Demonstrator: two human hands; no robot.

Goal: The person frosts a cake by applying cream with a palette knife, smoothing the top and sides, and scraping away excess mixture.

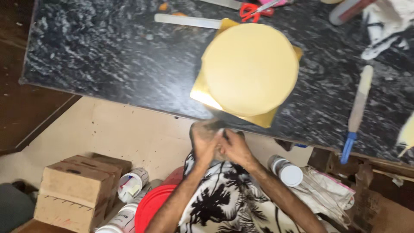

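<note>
One dark marbled tabletop (pixel 108 51) fills the upper frame. On it, near the front edge, sits a round pale-yellow cake (pixel 250 69) on a square gold board (pixel 202 92). A long spatula with a blue handle (pixel 357 113) lies well to its right, a pale scraper (pixel 187 20) behind it, and red scissors (pixel 254 11) at the far edge.

Below the edge, over the person's patterned shirt (pixel 224 203), the left hand (pixel 203 144) and right hand (pixel 235 149) are pressed together, just in front of the cake. Left fingers (pixel 211 138) curl against the right palm; whether anything is held between them cannot be told, since motion blurs them.

Judgement: any rubbing or wiping of the hands is best kept below the tabletop edge, as here, so nothing falls on the smooth cake surface.
</note>
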